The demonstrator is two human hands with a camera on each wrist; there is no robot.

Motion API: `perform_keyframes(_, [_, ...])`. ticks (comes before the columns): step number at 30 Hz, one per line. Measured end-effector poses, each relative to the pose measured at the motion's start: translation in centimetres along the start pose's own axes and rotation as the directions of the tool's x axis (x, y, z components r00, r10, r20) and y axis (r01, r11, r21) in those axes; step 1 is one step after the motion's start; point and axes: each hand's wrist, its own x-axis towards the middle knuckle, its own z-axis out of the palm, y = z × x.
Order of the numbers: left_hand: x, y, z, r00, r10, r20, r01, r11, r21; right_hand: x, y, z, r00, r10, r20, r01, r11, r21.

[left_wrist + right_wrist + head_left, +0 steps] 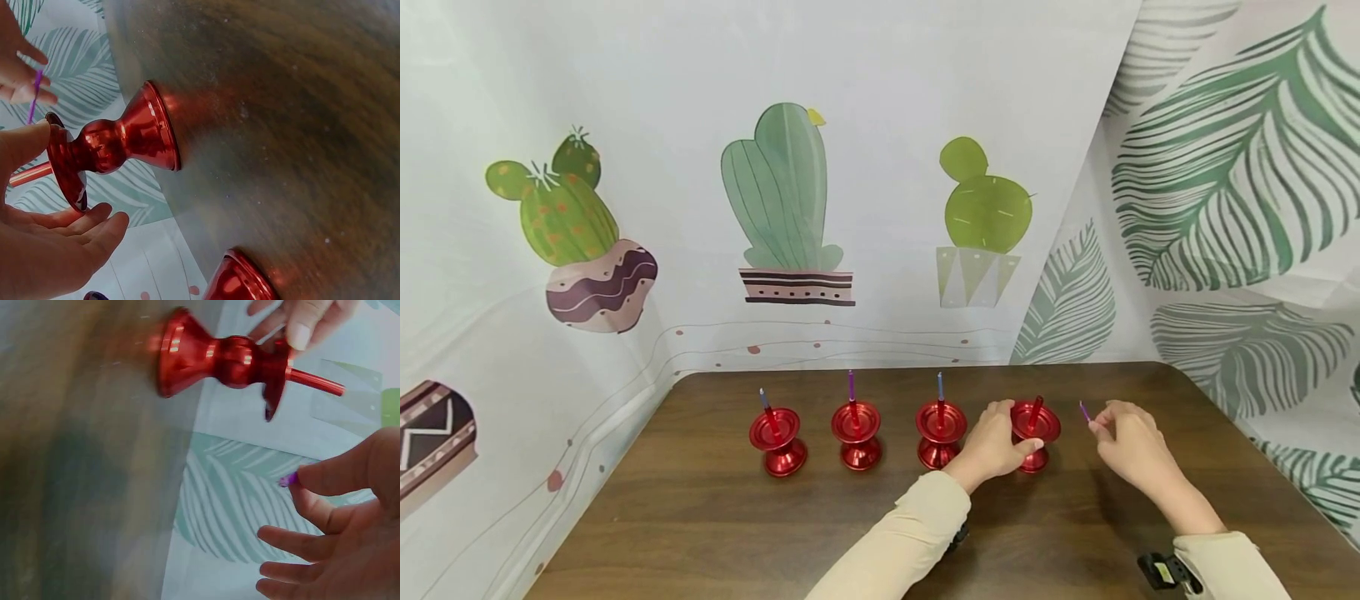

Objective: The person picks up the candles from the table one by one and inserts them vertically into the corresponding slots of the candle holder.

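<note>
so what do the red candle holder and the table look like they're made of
The red candle holder that the left hand holds looks like metal with a glossy, anodised-looking red finish: sharp bright highlights run along its waist and base. It could also be lacquered. The table looks like dark wood or wood-grain laminate, with streaky grain and a dull sheen that mirrors the holder's red.

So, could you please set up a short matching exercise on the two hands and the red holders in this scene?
Things:
1. left hand
2. right hand
3. leftmost red holder
4. wooden table

States:
A. stands apart from both hands, with a small candle in it
B. pinches a thin purple candle in the air
C. holds the rim of the rightmost red holder
D. bears all four holders in a row

Pairs: 1-C, 2-B, 3-A, 4-D
</note>
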Motion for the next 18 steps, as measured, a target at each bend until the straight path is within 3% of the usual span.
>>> perform_keyframes(7, [-0.1, 0.0, -0.1, 1.000, 0.001, 0.001, 0.000, 1.000, -0.008, 1.4, -0.8, 0.2, 0.998, 0.021, -0.063, -0.011, 0.989, 0.150])
perform_keyframes(11, [0.0, 0.0, 0.0, 1.000, -0.007, 0.001, 0.007, 1.000, -0.012, 2.0, -1.6, 0.3, 0.996, 0.068, -0.053, -0.051, 0.962, 0.267])
perform_keyframes(14, [0.0, 0.0, 0.0, 1.000, -0.008, -0.001, 0.008, 1.000, -0.008, 2.4, -2.2, 0.4, 0.992, 0.125, -0.016, -0.110, 0.920, 0.375])
perform_keyframes(18, [0.1, 0.1, -0.2, 1.000, -0.006, 0.000, 0.006, 1.000, -0.007, 3.0, -2.8, 0.9, 0.985, 0.167, 0.029, -0.157, 0.830, 0.535])
